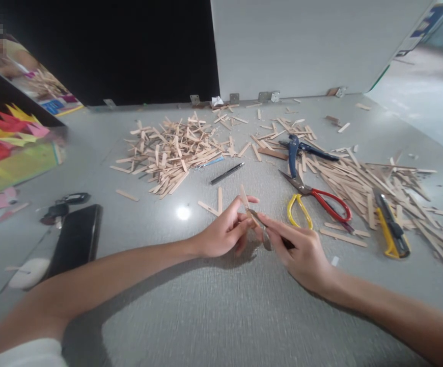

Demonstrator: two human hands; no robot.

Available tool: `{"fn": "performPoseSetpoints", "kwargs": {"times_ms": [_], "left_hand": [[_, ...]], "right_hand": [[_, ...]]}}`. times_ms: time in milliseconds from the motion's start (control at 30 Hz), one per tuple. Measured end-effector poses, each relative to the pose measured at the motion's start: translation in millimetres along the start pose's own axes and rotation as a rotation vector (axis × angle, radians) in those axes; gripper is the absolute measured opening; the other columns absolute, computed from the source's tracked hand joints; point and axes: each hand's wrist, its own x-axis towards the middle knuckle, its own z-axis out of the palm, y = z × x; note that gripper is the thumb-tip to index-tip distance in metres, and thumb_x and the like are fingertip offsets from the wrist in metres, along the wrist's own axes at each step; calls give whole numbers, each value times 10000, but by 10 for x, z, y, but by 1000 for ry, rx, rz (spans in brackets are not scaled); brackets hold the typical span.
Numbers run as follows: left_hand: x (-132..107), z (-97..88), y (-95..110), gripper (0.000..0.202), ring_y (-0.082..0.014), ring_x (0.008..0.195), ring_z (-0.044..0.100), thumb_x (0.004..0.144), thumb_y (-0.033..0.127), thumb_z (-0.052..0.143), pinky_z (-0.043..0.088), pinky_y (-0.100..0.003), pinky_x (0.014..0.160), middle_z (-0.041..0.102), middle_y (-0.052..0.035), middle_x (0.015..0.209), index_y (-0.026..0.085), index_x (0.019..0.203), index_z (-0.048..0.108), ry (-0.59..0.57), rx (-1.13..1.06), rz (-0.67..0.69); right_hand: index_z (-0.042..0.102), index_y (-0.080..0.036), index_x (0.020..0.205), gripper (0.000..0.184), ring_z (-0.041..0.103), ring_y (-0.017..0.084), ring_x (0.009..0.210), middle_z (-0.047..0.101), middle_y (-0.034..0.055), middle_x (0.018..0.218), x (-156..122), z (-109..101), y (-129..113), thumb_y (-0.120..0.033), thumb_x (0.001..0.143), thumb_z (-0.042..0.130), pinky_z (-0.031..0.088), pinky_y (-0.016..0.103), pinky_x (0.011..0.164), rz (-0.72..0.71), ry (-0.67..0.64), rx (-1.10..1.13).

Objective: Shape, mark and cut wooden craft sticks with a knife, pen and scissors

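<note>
My left hand (225, 232) pinches a thin wooden stick (244, 196) upright between thumb and fingers, low over the grey table (214, 306). My right hand (301, 250) grips a small dark-handled blade tool (265, 229) whose tip meets the lower end of that stick. Both hands sit at the table's middle, close together. Two loose sticks (214, 204) lie just beyond my left hand.
A heap of cut sticks (171, 148) lies at the back left, another heap (382, 188) at the right. Red-and-yellow scissors (316, 204), blue pliers (296, 150), a yellow utility knife (391, 229), a black pen (227, 173), a phone (76, 239) and keys (63, 204) lie around.
</note>
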Motion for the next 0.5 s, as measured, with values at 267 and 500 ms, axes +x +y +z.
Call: {"fn": "performPoseSetpoints", "kwargs": {"times_ms": [267, 500], "left_hand": [[20, 0, -7, 480, -80, 485, 550, 1069, 607, 578, 423, -213, 482, 716, -11, 885, 225, 1303, 404, 20, 14, 10], [3, 54, -5, 394, -67, 471, 493, 1096, 551, 539, 396, -206, 482, 689, 9, 846, 227, 1270, 397, 93, 158, 18]], "right_hand": [[797, -120, 1286, 368, 598, 90, 507, 780, 29, 731, 26, -28, 40, -162, 1059, 510, 539, 180, 527, -44, -18, -30], [808, -135, 1282, 371, 563, 83, 480, 807, 32, 754, 4, -9, 40, -200, 1062, 516, 517, 172, 511, 13, 19, -78]]}}
